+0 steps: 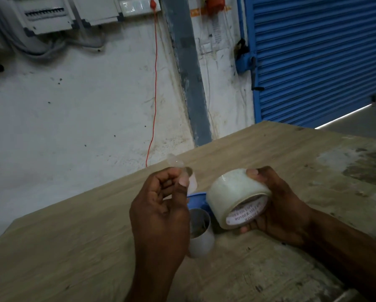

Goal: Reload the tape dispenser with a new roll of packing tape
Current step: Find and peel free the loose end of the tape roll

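Observation:
My right hand [276, 205] grips a full roll of clear packing tape [237, 199] above the wooden table [73, 247], its printed white core facing me. My left hand [160, 205] pinches a small crumpled scrap of clear tape [177, 161] between thumb and fingers, a little left of the roll. Between and below my hands lies a blue tape dispenser [196, 200], mostly hidden. An empty white cardboard core [201, 233] lies on the table beside my left hand.
The table's far edge runs diagonally close to a stained white wall [73, 105]. An orange cable [154, 83] hangs down the wall. A blue roller shutter [320, 57] fills the right background. The table surface at the right is worn and patchy.

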Demonstrator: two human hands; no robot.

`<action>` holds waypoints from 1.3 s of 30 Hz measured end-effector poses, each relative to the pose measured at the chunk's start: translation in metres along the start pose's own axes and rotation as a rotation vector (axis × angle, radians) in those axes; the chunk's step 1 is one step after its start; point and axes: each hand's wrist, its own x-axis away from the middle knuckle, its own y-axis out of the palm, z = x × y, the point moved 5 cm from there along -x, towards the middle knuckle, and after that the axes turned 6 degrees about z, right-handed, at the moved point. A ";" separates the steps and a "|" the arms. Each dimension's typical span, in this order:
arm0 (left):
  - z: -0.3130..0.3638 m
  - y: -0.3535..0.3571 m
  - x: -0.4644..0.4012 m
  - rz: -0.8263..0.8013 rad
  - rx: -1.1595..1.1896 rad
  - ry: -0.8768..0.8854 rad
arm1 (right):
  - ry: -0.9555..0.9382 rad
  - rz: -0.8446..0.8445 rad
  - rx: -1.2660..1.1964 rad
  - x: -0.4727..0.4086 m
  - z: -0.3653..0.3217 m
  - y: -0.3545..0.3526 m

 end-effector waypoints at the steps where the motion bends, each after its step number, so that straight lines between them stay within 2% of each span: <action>1: -0.005 0.001 -0.001 -0.027 -0.022 -0.002 | 0.008 -0.032 -0.010 0.001 -0.001 0.001; 8: -0.016 0.018 -0.022 -0.104 -0.125 -0.060 | 0.047 -0.121 -0.113 0.004 -0.006 -0.002; 11: -0.006 0.031 -0.030 -0.193 -0.264 0.011 | 0.046 -0.103 -0.188 0.005 -0.009 -0.007; 14: 0.002 0.050 -0.022 -0.308 -0.368 0.006 | 0.046 -0.069 -0.224 0.016 -0.012 -0.013; 20: -0.007 0.094 0.012 -0.549 -0.338 0.014 | 0.028 -0.015 -0.130 0.057 -0.026 -0.043; 23: -0.007 0.122 0.026 -0.675 -0.291 0.105 | -0.007 0.062 -0.110 0.076 -0.044 -0.061; 27: 0.005 0.176 0.027 -0.843 -0.140 0.064 | -0.074 0.171 -0.056 0.112 -0.072 -0.089; 31: 0.029 0.262 0.047 -1.028 -0.092 0.017 | -0.135 0.354 -0.059 0.156 -0.097 -0.135; 33: 0.036 0.296 0.056 -1.027 -0.111 0.018 | -0.166 0.427 -0.062 0.171 -0.102 -0.154; 37: 0.045 0.350 0.077 -0.971 -0.121 -0.091 | -0.184 0.562 -0.056 0.202 -0.106 -0.192; 39: 0.044 0.369 0.084 -0.946 -0.176 -0.040 | -0.175 0.610 -0.062 0.208 -0.104 -0.208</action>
